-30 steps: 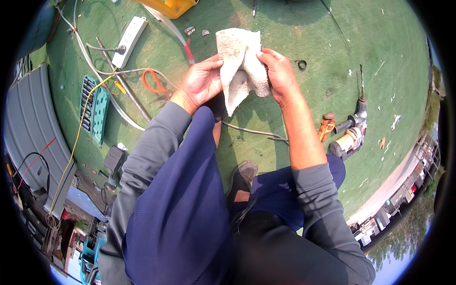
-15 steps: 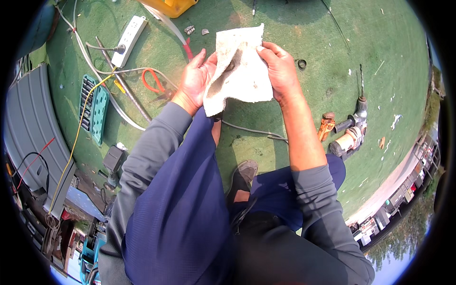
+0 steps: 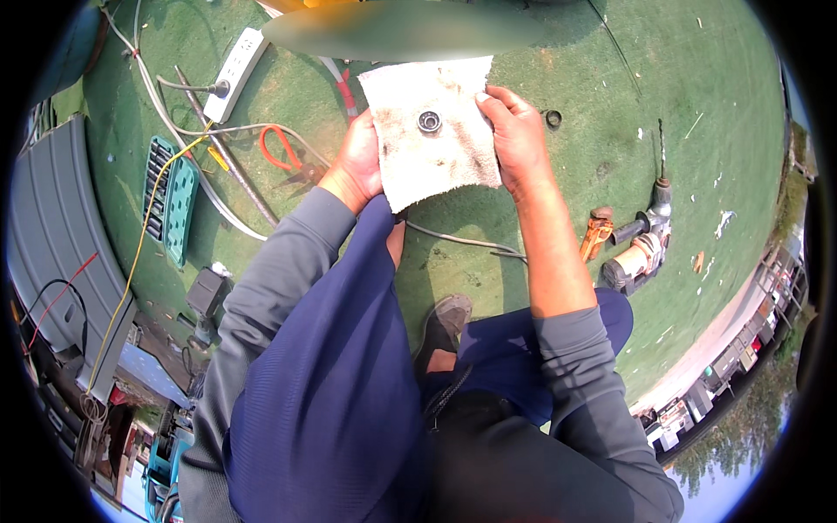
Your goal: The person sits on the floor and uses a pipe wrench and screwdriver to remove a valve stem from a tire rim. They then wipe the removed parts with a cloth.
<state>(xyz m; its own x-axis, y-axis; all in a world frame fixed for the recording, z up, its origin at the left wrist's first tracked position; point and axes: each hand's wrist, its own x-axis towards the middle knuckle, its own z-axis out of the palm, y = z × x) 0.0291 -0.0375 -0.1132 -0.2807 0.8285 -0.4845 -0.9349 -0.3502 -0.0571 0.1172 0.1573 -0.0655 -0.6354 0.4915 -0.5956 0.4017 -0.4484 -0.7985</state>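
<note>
A stained whitish rag (image 3: 436,161) is spread flat between my two hands. On it, near the middle, rests a small round metal bearing (image 3: 429,122) with a dark ring around a hole. My left hand (image 3: 358,155) holds the rag's left edge, its fingers mostly hidden beneath the cloth. At the right edge, my right hand (image 3: 514,135) pinches the cloth, thumb on top and fingers curled under. A dark ring (image 3: 554,118) lies on the green floor just right of my right hand.
On the left are a white power strip (image 3: 237,77), orange-handled scissors (image 3: 281,148), cables and a teal socket case (image 3: 180,205). A drill (image 3: 641,248) with a long bit lies at right. A blurred greenish shape (image 3: 401,31) covers part of the top.
The rag was folded over on its left side; now it lies spread out, and the bearing shows on it. My left hand has moved from beside the fold to the rag's left edge.
</note>
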